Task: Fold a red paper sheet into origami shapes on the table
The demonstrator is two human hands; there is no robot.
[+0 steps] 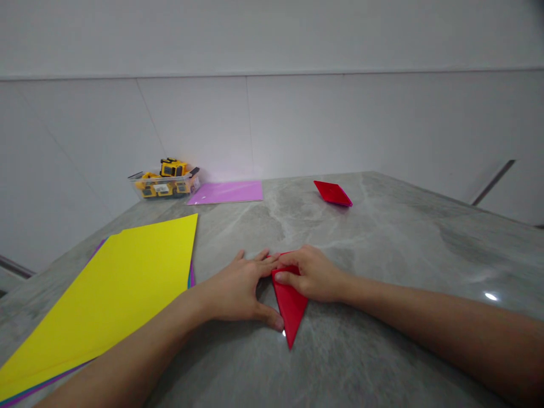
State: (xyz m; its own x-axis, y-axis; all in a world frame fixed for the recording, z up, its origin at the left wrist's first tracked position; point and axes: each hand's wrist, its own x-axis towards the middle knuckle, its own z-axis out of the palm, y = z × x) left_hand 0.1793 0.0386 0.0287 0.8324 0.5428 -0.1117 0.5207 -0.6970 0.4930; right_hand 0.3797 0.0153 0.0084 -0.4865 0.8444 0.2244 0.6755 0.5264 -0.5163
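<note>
The red paper [293, 317] lies near the middle of the tabletop [403, 238], its narrow tip toward the wearer. Grey surface stretches from its right side to the tabletop's slanting right edge, crossed by the right forearm. To its left, a narrower strip separates it from the yellow sheet [123, 283], partly filled by the left hand [242, 289]. That hand is spread wide, thumb along the red paper's left edge and fingertips at its far end, without gripping it. The right hand [317, 275] is closed in a pinch, thumb and curled fingers on the red paper's upper part.

The tabletop is glossy, grey and veined, with small light reflections near the red paper's left edge and well to its right. Beyond the red paper, it meets a pale wall [297, 124]. Far behind the paper, to the left, are a pink sheet [229, 192] and a clear tub [195, 182] of yellow toys [174, 168]; behind it to the right is a folded piece [332, 193].

Fingers cover the red paper's far part, so its folds there are unclear. The yellow sheet mostly hides those beneath and runs out of view, as do both forearms.
</note>
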